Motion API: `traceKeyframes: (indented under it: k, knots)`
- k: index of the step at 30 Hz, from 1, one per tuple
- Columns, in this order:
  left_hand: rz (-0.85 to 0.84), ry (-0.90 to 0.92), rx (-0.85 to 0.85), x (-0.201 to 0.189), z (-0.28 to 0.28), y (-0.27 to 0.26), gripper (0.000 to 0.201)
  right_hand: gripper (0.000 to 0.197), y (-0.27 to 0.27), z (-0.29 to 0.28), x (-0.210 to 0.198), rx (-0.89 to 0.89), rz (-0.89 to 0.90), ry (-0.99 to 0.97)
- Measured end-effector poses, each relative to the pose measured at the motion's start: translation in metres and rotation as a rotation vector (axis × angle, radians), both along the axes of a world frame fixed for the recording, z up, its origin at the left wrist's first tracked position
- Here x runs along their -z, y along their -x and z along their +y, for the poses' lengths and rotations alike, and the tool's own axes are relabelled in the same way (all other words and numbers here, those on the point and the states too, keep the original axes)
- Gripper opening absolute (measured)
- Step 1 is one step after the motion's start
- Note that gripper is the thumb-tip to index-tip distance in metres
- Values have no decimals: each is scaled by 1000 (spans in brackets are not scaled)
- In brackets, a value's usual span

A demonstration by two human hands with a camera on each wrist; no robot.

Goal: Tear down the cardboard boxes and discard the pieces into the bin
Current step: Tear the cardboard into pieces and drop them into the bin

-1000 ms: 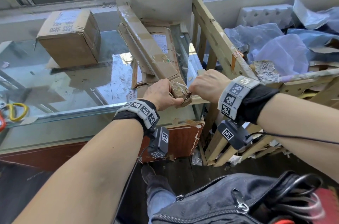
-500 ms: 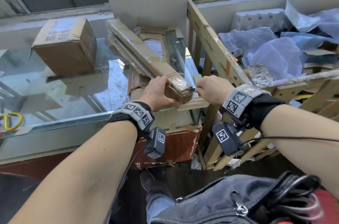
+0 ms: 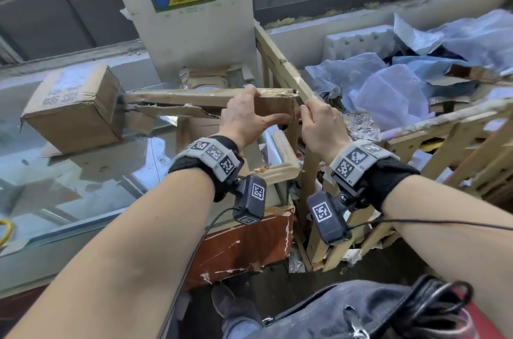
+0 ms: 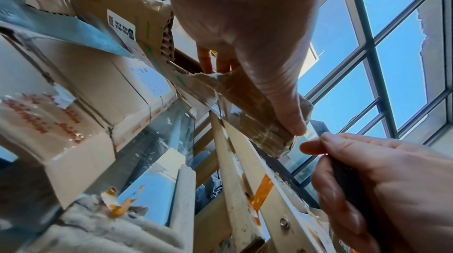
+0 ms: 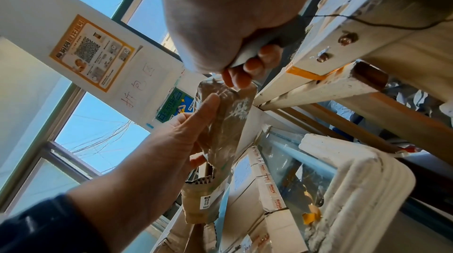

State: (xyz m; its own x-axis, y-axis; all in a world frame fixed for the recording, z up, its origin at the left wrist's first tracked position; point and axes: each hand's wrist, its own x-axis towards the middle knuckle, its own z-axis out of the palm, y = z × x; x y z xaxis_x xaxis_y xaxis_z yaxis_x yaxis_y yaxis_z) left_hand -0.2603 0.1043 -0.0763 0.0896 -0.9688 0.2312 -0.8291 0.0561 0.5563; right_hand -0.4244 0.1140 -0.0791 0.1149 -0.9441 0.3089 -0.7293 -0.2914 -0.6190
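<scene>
Cardboard, a long flattened box (image 3: 194, 101), hangs level above the glass counter (image 3: 83, 172) in the head view. The left hand (image 3: 249, 119) clamps its right end, fingers over the top, thumb beneath. At 3 o'clock of it, the right hand (image 3: 319, 124) is fisted around a dark tool, tip at the box's taped end. A closed carton (image 3: 75, 111) sits at 9 o'clock; the wooden-slat bin (image 3: 402, 138) stands at 3 o'clock.

From the left wrist, the thumb (image 4: 286, 113) presses the taped end, right hand (image 4: 382, 185) just beside.

From the right wrist, curled fingers (image 5: 252, 65) grip a grey handle (image 5: 247, 53) touching the taped cardboard (image 5: 225, 117).
</scene>
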Motion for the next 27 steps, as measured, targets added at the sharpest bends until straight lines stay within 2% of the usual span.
traceKeyframes:
  k: [3,14,27]
  knots:
    - [50,6,-10,-3,-1,5,68,24,0,5,2,6,-16,51]
    - [159,3,-30,-8,2,15,63,24,1,10,1,20,101,138]
    - [379,-28,-54,3,4,24,63,27,9,10,-3,23,249,21]
